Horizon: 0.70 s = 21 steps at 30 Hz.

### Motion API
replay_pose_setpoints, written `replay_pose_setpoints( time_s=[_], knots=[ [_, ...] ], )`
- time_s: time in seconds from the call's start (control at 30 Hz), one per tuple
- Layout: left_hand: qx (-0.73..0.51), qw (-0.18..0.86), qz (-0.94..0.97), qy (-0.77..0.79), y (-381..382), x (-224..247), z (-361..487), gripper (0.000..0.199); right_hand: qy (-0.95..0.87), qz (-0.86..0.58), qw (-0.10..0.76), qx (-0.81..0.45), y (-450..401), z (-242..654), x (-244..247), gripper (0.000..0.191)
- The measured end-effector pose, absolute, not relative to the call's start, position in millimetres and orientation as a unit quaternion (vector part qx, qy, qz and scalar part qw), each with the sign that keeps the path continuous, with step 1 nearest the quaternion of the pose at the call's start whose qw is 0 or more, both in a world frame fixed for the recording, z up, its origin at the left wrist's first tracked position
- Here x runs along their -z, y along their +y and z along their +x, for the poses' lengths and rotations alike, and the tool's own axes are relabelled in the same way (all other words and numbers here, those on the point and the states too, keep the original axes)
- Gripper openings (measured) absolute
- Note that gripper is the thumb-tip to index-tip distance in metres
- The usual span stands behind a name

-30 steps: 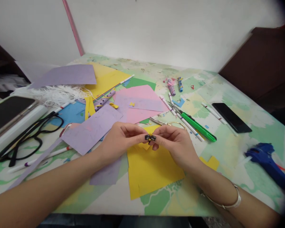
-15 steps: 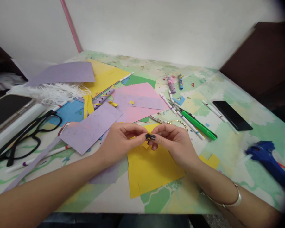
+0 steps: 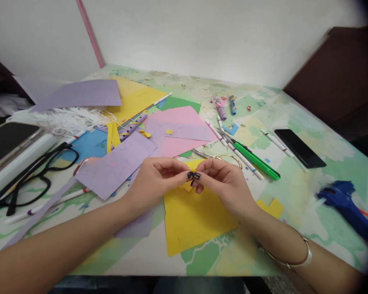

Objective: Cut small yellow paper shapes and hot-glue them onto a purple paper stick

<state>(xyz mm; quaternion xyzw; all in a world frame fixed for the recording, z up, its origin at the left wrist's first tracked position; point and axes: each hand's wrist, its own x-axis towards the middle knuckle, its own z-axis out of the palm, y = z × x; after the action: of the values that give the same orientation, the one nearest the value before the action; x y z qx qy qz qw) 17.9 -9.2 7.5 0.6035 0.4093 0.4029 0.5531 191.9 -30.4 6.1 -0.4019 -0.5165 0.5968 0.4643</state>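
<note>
My left hand (image 3: 159,179) and my right hand (image 3: 222,183) meet over the yellow paper sheet (image 3: 199,220), thumbs and fingertips pinched together. Between them is a small piece of yellow paper (image 3: 188,187), mostly covered by the fingers. Just beyond the hands lie gold-handled scissors (image 3: 228,158) and a green utility knife (image 3: 257,160). To the left of my left hand rests a cut piece of purple paper (image 3: 118,163). Tiny yellow paper bows (image 3: 169,132) lie on a purple strip over the pink paper (image 3: 180,116).
Black eyeglasses (image 3: 43,179), a phone (image 3: 10,141) and white string (image 3: 70,119) are at the left. A blue glue gun (image 3: 348,208) and a black phone (image 3: 300,148) lie at the right. Two small decorated paper rolls (image 3: 221,110) stand toward the back, with white markers (image 3: 247,163) nearer.
Both hands keep the same pinch over the yellow sheet, with only slight finger movement. The whole view has shifted very slightly; nothing else has visibly moved.
</note>
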Motion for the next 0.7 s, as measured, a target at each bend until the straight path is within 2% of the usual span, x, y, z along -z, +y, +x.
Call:
replay_pose_setpoints(
  time_s=[0.3,0.7],
  knots=[
    [-0.397,0.557,0.608,0.404,-9.8,-5.8,17.8,0.01,-0.528,-0.388,0.455,-0.603,-30.1,191.8,-5.0,0.015],
    [-0.365,0.639,0.57,0.366,-7.9,-4.8,17.3,0.008,-0.536,-0.388,0.438,-0.608,-30.4,189.2,-2.1,0.009]
  ],
)
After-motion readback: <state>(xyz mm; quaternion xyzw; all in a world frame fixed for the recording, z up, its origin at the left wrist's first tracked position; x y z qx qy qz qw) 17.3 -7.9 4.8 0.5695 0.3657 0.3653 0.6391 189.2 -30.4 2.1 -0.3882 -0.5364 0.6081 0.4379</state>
